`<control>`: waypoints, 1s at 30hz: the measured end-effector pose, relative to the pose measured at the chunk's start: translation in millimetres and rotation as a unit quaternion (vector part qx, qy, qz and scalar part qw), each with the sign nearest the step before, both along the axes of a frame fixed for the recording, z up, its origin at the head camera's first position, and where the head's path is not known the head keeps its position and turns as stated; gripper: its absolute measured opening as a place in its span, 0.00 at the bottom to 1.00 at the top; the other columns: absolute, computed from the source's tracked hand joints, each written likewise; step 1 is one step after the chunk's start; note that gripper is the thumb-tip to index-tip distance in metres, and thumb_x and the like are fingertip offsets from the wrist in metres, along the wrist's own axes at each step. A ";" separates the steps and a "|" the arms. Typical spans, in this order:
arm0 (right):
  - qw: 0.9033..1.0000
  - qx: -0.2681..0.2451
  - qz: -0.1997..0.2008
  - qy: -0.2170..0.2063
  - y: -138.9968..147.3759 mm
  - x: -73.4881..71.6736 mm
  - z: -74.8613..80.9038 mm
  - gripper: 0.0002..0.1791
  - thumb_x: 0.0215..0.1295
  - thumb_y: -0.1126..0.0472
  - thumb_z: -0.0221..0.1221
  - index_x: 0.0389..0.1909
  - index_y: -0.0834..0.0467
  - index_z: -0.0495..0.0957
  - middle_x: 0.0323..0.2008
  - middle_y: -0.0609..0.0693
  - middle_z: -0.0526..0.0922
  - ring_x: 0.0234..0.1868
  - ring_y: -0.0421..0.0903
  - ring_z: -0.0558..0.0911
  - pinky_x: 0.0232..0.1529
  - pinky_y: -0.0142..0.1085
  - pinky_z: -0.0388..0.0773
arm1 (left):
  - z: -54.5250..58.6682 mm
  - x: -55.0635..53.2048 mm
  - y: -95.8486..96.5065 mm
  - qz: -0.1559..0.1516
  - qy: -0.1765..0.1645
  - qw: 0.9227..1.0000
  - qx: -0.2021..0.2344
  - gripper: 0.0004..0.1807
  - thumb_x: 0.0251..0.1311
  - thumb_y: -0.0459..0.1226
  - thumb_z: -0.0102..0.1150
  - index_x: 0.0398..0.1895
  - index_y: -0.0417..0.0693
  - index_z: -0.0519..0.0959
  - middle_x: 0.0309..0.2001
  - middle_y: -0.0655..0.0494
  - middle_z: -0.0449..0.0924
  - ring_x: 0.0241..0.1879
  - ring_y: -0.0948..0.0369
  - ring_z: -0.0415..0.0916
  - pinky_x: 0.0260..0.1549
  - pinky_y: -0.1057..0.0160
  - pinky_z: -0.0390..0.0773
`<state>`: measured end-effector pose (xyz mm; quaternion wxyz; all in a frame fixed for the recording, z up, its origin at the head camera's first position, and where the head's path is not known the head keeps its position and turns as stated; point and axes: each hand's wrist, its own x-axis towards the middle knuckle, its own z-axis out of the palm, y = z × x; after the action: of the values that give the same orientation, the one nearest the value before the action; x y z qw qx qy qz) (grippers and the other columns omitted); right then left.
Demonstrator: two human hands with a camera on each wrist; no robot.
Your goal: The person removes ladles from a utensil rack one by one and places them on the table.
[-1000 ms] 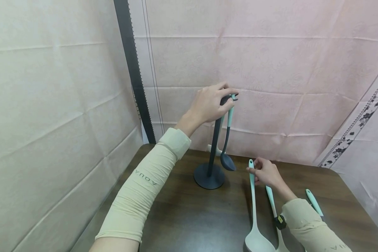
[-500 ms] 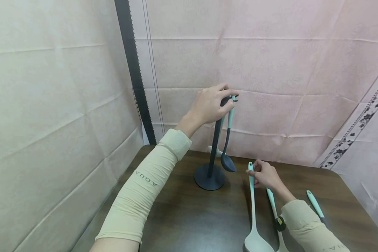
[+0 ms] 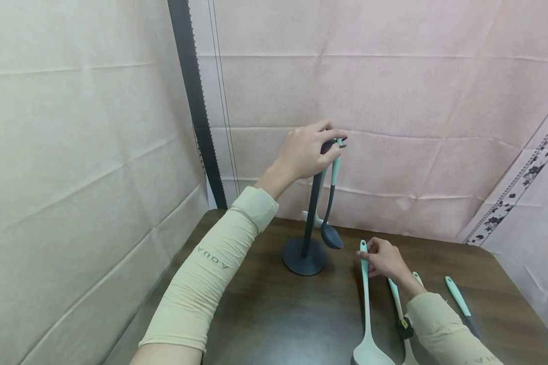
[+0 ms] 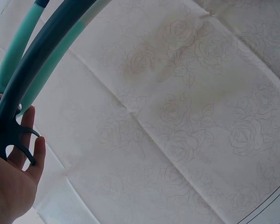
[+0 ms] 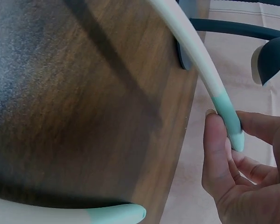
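At the back of the table, my left hand (image 3: 301, 149) grips the hooked top of a black utensil stand (image 3: 311, 213). The left wrist view shows fingers around the hooks (image 4: 14, 135). From the stand hangs a dark ladle (image 3: 332, 236) with a teal handle. A pale utensil (image 3: 318, 222) hangs partly hidden behind the pole. My right hand (image 3: 385, 258) pinches the teal handle end of a large white spoon (image 3: 366, 299), its bowl cut off by the lower frame edge. In the right wrist view, thumb and fingers meet on the handle tip (image 5: 231, 119), raised off the table.
Beneath the right forearm lies another white utensil (image 3: 395, 296) with a teal handle. A handle tip (image 3: 417, 277) shows beside the wrist. Farther right is a dark utensil (image 3: 457, 296) with a teal handle. Cloth walls (image 3: 392, 91) enclose the brown table (image 3: 255, 289).
My right hand has lowered slightly toward me with the spoon's handle end. Another handle tip now shows beside the right wrist. The left hand stays on the stand's top.
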<state>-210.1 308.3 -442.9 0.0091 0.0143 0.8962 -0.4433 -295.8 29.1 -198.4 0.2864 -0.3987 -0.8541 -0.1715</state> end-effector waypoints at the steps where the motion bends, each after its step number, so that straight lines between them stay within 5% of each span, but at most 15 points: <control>1: 1.000 -0.001 -0.001 -0.001 0.0 0.3 -0.7 0.15 0.73 0.59 0.66 0.44 0.66 0.74 0.33 0.59 0.79 0.24 0.49 0.85 0.30 0.48 0.88 | -0.3 -0.3 0.0 0.001 0.000 1.000 0.000 0.25 0.74 0.53 0.47 0.69 0.66 0.80 0.53 0.63 0.78 0.32 0.62 0.70 0.30 0.64 0.69; 30: 0.998 -0.003 -0.002 -0.056 1.3 -9.4 -28.5 0.21 0.72 0.67 0.65 0.59 0.73 0.71 0.38 0.61 0.84 0.29 0.50 0.86 0.33 0.45 0.88 | 0.2 -1.1 0.1 0.007 0.002 1.000 -0.011 0.25 0.75 0.53 0.47 0.70 0.67 0.80 0.56 0.64 0.78 0.35 0.64 0.71 0.33 0.65 0.71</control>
<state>-219.5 309.7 -471.5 0.0585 0.0412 0.8931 -0.4441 -296.9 29.2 -198.2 0.2845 -0.3958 -0.8585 -0.1592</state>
